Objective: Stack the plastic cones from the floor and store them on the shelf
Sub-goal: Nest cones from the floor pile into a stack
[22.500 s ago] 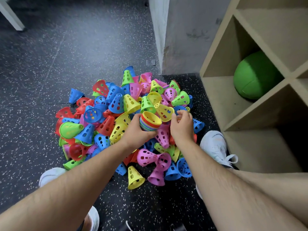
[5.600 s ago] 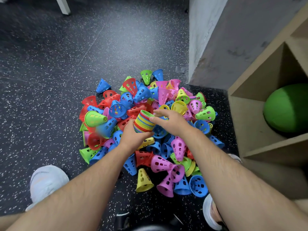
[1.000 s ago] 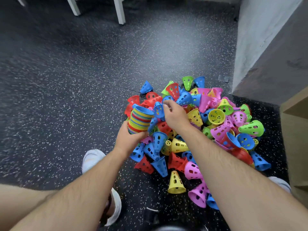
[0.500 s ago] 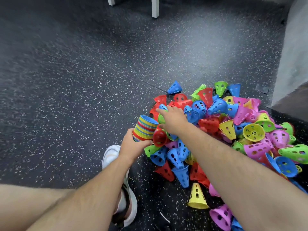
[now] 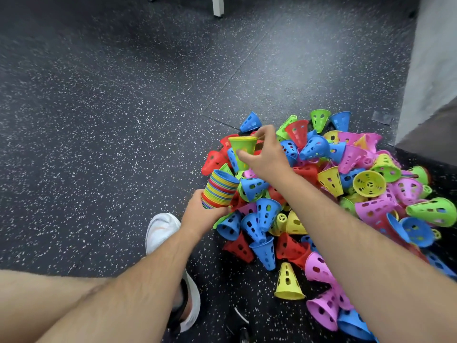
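- The nested stack of plastic cones (image 5: 220,190), a column of thin rims in red, yellow, green and blue with a blue rim uppermost, sits at the pile's 9 o'clock edge, its open end tilted toward 1 o'clock.
- The left hand (image 5: 201,215) is wrapped around the lower end of that stack, fingers closed on it, and holds it off the floor.
- A single lime-green perforated plastic cone (image 5: 242,150) hangs wide end up, just above the stack at its 1 o'clock and not touching it.
- The right hand (image 5: 265,154) pinches this green cone, thumb on its near wall and fingers curled over the far rim.
- The loose pile of perforated plastic cones (image 5: 346,194) in blue, red, pink, yellow and lime green spreads from beneath both hands toward 3 o'clock, most lying on their sides.
- One yellow cone (image 5: 288,283) stands upright at the pile's 6 o'clock edge, beside pink ones.
- The black rubber floor with white speckles (image 5: 111,107) lies under everything.
- A white sneaker (image 5: 163,231) rests on the floor at 7 o'clock from the stack, below the left wrist.
- A grey wall corner (image 5: 435,70) rises at 2 o'clock, and a white furniture leg (image 5: 218,6) stands at 12 o'clock.
- No shelf shows in this view.
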Action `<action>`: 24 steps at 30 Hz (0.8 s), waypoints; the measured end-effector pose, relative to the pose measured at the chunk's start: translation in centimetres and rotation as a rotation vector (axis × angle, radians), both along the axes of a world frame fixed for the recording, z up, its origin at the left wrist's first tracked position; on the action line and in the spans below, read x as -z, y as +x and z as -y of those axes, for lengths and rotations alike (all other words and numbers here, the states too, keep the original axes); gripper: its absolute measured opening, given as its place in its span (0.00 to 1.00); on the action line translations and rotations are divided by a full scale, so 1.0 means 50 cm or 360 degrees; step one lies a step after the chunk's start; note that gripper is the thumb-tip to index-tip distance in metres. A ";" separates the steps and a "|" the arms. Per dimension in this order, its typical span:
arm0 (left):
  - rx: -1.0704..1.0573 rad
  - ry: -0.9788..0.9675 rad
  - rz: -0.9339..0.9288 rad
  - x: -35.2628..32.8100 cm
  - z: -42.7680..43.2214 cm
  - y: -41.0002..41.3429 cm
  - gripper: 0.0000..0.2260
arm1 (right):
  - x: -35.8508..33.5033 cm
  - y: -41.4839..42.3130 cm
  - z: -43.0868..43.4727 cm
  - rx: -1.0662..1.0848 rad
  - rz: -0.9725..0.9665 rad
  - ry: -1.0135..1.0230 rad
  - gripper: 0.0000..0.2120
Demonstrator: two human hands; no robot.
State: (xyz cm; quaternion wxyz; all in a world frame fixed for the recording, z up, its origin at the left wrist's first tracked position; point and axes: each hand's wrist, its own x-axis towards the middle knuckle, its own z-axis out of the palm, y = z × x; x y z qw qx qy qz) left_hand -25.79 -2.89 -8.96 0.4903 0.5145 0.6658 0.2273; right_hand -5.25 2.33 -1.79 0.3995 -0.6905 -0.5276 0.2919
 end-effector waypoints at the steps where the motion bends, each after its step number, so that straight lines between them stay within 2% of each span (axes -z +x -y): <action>1: 0.0015 0.0009 -0.0009 -0.003 0.001 0.006 0.26 | -0.004 0.002 0.011 0.0065 -0.0082 0.0010 0.24; 3: 0.0023 0.0026 -0.0005 -0.012 0.001 0.020 0.27 | -0.008 0.002 0.027 0.0094 -0.0195 -0.0028 0.26; 7: 0.0047 0.0064 0.0040 -0.029 0.006 0.042 0.27 | 0.001 0.009 0.045 -0.0149 -0.0156 -0.0153 0.31; 13: 0.0049 0.0101 0.0100 -0.035 0.010 0.058 0.28 | 0.015 0.014 0.080 -0.0444 0.0041 -0.0270 0.20; 16: 0.0073 0.0088 0.0086 -0.026 0.008 0.045 0.26 | 0.025 0.023 0.089 -0.0504 -0.0010 -0.0362 0.21; 22: -0.0022 -0.0065 0.0070 0.011 0.015 -0.004 0.31 | 0.061 0.022 0.097 -0.0528 0.0208 -0.0293 0.19; 24: -0.0055 -0.0071 0.0064 0.013 0.020 -0.017 0.33 | 0.072 0.019 0.092 -0.0616 0.0512 -0.0256 0.22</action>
